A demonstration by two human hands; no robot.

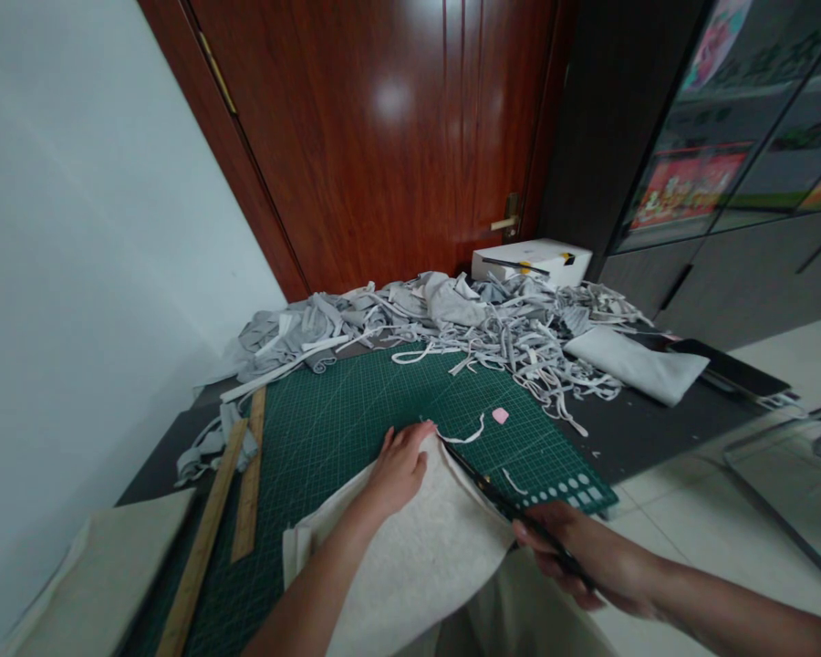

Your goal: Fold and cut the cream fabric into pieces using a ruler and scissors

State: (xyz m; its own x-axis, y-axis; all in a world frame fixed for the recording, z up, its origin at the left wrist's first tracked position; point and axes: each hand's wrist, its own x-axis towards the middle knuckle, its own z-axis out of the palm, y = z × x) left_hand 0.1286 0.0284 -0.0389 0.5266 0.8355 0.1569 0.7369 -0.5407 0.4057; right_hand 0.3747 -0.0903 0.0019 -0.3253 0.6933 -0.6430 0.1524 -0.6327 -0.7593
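A pale grey felt sheet lies over the near edge of the green cutting mat. My left hand presses flat on the sheet's far corner. My right hand grips black scissors, whose blades run along the sheet's right edge toward the left hand. A thin curled offcut strip and a small pink chalk piece rest on the mat just beyond the sheet.
A big heap of grey fabric strips fills the back of the dark table. Two wooden rulers lie at the mat's left. A folded grey cloth, a white box and a wooden door stand behind.
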